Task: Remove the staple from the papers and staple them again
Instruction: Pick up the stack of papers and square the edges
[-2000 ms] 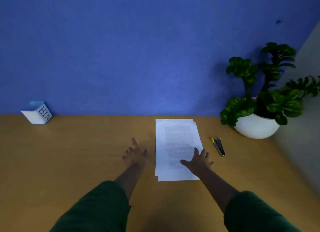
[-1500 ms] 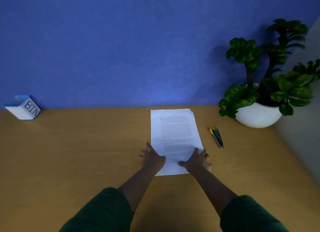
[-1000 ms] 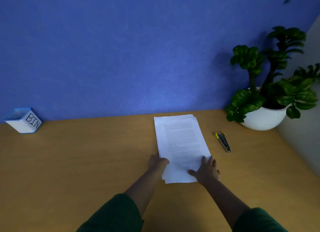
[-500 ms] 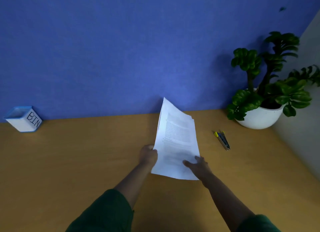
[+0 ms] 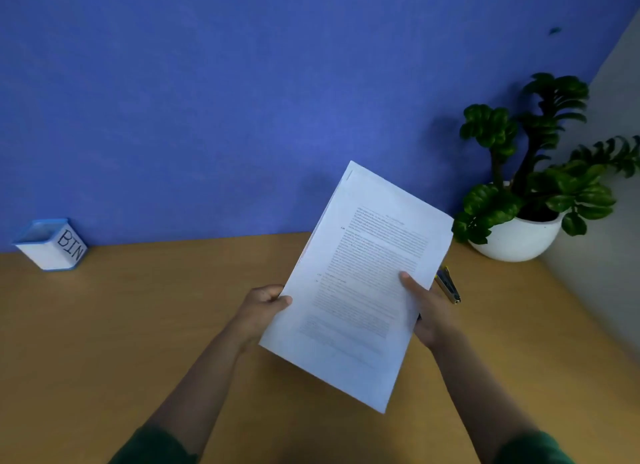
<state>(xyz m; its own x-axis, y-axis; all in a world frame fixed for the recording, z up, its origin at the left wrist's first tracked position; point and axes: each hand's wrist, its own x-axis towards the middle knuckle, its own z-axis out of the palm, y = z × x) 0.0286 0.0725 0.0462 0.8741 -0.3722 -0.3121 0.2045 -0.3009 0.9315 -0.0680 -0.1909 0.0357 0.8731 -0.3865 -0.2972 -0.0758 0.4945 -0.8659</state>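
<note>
The blue wall [image 5: 207, 100], matte and faintly textured, fills the upper half; below it runs the smooth, tan wooden desk [image 5: 121, 325]. Lifted clear of the desk at the centre, the papers [image 5: 360, 283] form a thin white sheaf of printed sheets, tilted so their top points toward 1 o'clock. At 2 o'clock sits a leafy green plant [image 5: 540, 173] in a round white pot. The left hand [image 5: 263, 308] grasps the sheaf's left edge, thumb on top; the right hand [image 5: 429, 311] holds the right edge, thumb pressed on the page and fingers underneath. At 9 o'clock stands a small white, blue-rimmed box marked BIN [image 5: 52, 244]. Just right of the papers, at 3 o'clock, a slim dark tool with a yellow tip [image 5: 448, 285] lies on the desk, partly hidden; what it is I cannot tell.

The step in hand looks like inspecting the sheaf to find the staple, seemingly the faint mark at its top-left corner. Next, one hand must free itself to fetch the tool.
</note>
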